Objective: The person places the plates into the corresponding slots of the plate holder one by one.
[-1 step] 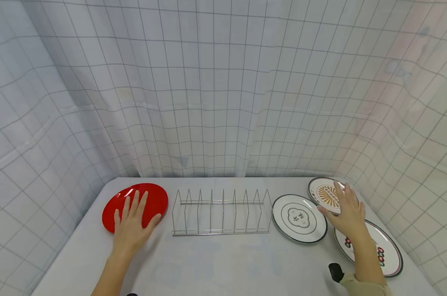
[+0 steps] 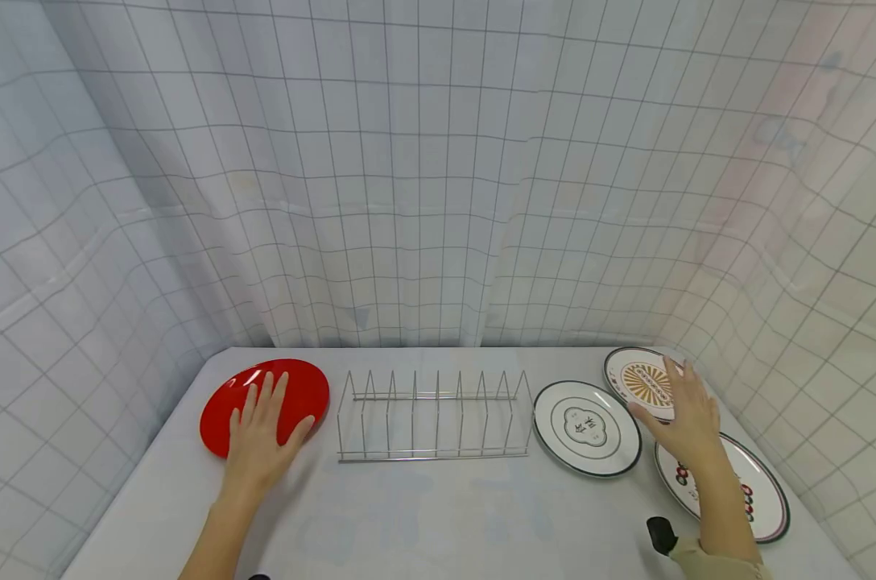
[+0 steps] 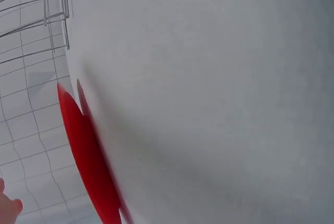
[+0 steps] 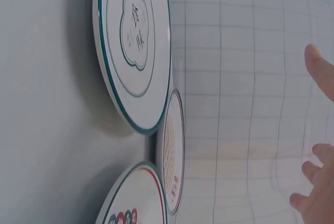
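Note:
My left hand (image 2: 257, 443), fingers spread, hovers over the near edge of a red plate (image 2: 303, 395). In the left wrist view a gap shows between the fingertips (image 3: 9, 205) and the red plate (image 3: 88, 156). On the other side my right hand (image 2: 687, 423) hangs spread above a plate with an orange sunburst (image 2: 641, 383) and a plate with red and green motifs (image 2: 767, 495), its forearm covering part of the latter. Left of its thumb lies a dark-rimmed white plate with written characters (image 2: 586, 427). The right wrist view shows the right hand (image 4: 318, 192) raised off the plates.
A metal wire dish rack (image 2: 438, 458) with upright prongs stands mid-table between the red plate and the white plates. Grid-patterned white curtains (image 2: 438, 201) enclose the table (image 2: 423, 515) at the back and both sides.
My right hand has shifted slightly to the right, showing more of the sunburst plate. The left hand has barely moved. Plates and rack stay where they were.

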